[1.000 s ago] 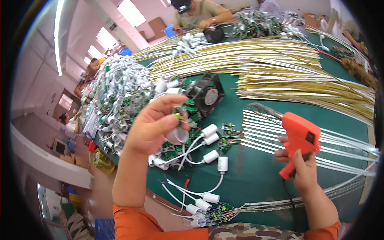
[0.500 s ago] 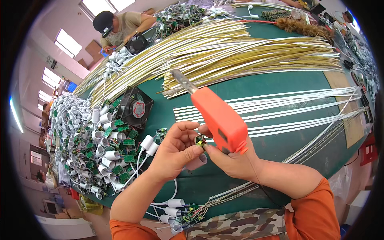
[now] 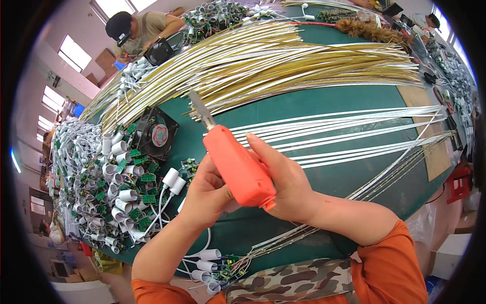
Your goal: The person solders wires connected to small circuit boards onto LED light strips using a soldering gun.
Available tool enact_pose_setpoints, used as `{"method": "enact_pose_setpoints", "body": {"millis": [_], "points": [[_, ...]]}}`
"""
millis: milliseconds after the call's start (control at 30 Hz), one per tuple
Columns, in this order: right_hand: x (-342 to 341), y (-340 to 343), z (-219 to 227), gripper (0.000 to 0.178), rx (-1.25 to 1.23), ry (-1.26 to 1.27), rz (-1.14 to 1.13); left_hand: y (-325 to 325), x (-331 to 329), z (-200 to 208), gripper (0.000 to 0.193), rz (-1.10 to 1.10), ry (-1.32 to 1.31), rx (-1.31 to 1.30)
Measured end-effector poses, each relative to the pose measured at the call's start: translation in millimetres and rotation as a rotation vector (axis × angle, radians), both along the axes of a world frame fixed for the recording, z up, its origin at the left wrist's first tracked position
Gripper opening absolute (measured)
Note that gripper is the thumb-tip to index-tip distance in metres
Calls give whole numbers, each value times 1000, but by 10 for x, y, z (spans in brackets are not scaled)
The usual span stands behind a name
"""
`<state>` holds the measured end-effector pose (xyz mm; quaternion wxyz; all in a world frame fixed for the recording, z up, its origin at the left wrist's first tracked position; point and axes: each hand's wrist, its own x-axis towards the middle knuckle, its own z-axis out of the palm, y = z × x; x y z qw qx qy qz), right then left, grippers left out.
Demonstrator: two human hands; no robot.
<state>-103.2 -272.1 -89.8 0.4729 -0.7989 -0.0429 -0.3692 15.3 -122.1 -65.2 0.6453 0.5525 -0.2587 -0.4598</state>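
Observation:
In the middle of the view, my right hand (image 3: 296,185) is closed on an orange hand tool (image 3: 238,167) with a flat metal tip (image 3: 201,109). The tip points up and to the left, away from me. My left hand (image 3: 207,195) is closed just left of the tool's body. A bit of a white tube (image 3: 232,205) shows below its thumb; the small circuit board with it is now hidden behind the tool. White tubes (image 3: 174,181) on cables lie just left of my left hand.
A large heap of white tubes and green boards (image 3: 119,192) fills the left side, beside a black fan (image 3: 156,134). Long yellow and white strips (image 3: 304,63) span the far table (image 3: 349,195). More wired tubes (image 3: 206,265) lie near me. Another person (image 3: 147,33) works at the far left.
The orange tool has swung left and down, and now covers the small circuit board that showed between my hands. The whole scene has shifted slightly left in view.

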Motion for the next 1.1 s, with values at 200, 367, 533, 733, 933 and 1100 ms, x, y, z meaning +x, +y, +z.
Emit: {"method": "enact_pose_setpoints", "body": {"millis": [200,367,533,733,933,1100], "points": [[23,-97,32,84,-91,-76,91,49,116,-20,60,-34,-191,103],[-1,-169,81,86,36,100,170,46,117,-77,58,-89,205,-79],[-18,-175,29,90,-107,44,173,4,81,-4,63,-106,216,-57],[-10,-161,-10,93,-22,80,199,38,109,-88,63,-185,224,-29],[-16,-233,192,83,-68,97,126,72,136,190,65,-219,-41,117],[7,-442,254,81,284,383,445,134,332,312,64,-359,-254,166]]}}
